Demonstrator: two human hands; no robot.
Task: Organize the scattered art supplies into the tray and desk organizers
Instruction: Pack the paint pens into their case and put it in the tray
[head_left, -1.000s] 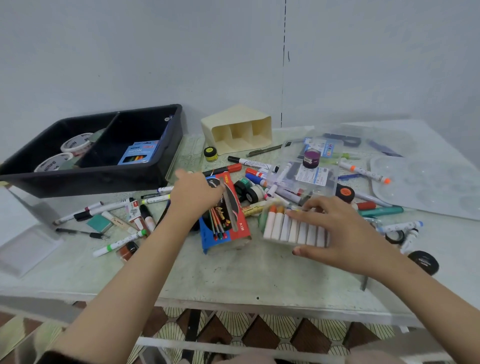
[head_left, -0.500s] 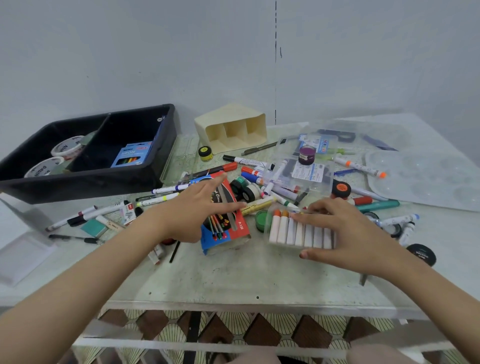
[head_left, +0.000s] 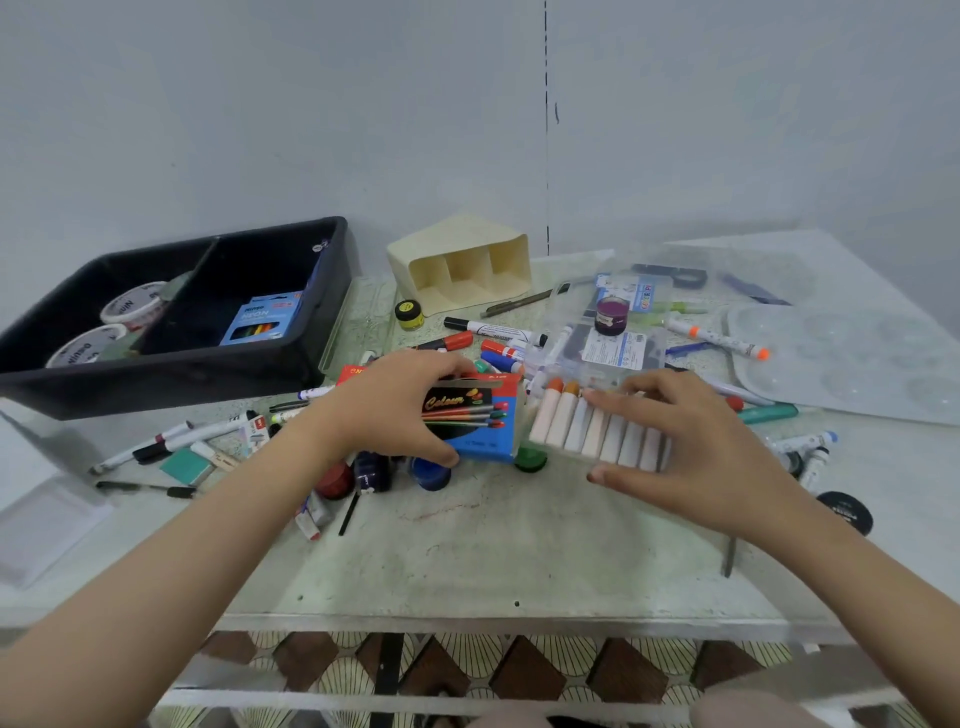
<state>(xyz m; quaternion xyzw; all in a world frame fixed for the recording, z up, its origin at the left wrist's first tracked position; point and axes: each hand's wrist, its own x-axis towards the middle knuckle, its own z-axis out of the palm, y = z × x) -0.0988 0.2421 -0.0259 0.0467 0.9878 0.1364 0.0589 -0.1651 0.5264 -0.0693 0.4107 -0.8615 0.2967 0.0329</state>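
Observation:
My left hand (head_left: 395, 410) grips a red and blue colour pencil box (head_left: 480, 415) at mid-table, fingers over its far edge and thumb under its near edge. My right hand (head_left: 691, 441) holds a clear pack of pale markers (head_left: 582, 431) just right of the box, fingers across its top and thumb at its near edge. A black divided tray (head_left: 171, 364) stands at the back left with tape rolls (head_left: 130, 306) and a blue neon pencil box (head_left: 260, 317) inside. A cream desk organizer (head_left: 462, 270) lies on its side behind the pile.
Loose markers (head_left: 176, 436), a green eraser (head_left: 187, 465), small paint pots (head_left: 431, 475) and black tape (head_left: 844, 512) lie scattered around my hands. A clear plastic case (head_left: 613, 338) and a clear palette (head_left: 841, 358) sit at the right. The table's front edge (head_left: 493, 621) is close to me.
My left hand closed round the pencil box and tipped it up on edge, uncovering paint pots beneath. My right hand stayed on the marker pack.

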